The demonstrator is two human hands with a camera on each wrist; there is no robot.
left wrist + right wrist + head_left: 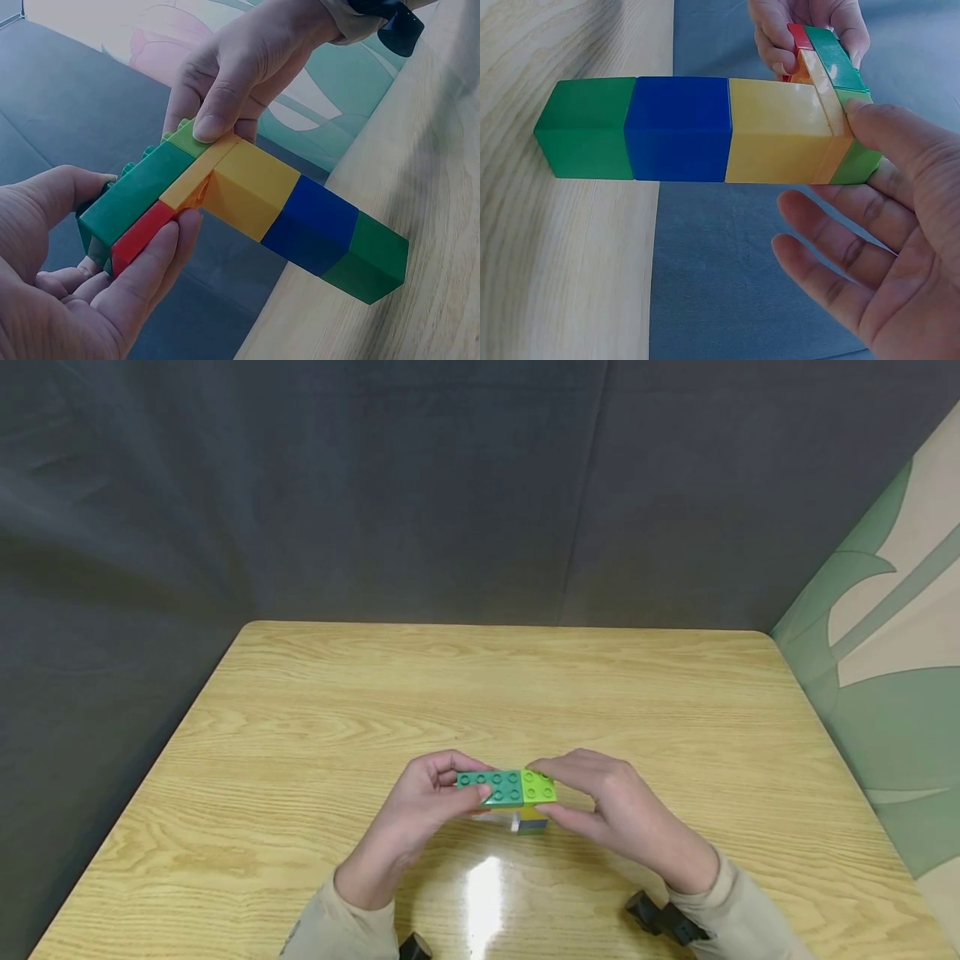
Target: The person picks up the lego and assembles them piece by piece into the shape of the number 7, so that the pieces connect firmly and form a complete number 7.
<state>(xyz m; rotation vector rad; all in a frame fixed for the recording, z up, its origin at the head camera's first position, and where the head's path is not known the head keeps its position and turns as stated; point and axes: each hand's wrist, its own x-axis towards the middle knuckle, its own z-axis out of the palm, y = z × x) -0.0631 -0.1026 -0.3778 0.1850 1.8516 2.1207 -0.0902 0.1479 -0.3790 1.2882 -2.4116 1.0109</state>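
Both hands hold one structure of toy building bricks. Its column is a green brick [585, 127], a blue brick [679, 127] and a yellow brick [776, 127]. A thin orange brick [196, 174] crosses the yellow end, with a red brick [142, 234] beside it. On top sit a dark green brick [506, 787] and a light green brick [538, 787], studs upward in the head view. My left hand [420, 802] grips the dark green and red bricks. With thumb and fingers, my right hand [618, 802] pinches the light green brick. Whether the column's lower end touches the table cannot be told.
A light wooden table [300, 718] lies beneath the hands. Dark cloth [420, 493] hangs behind it and along the left side. Patterned green and beige cloth [900, 710] borders the right. A black wrist device [663, 920] is on the right sleeve.
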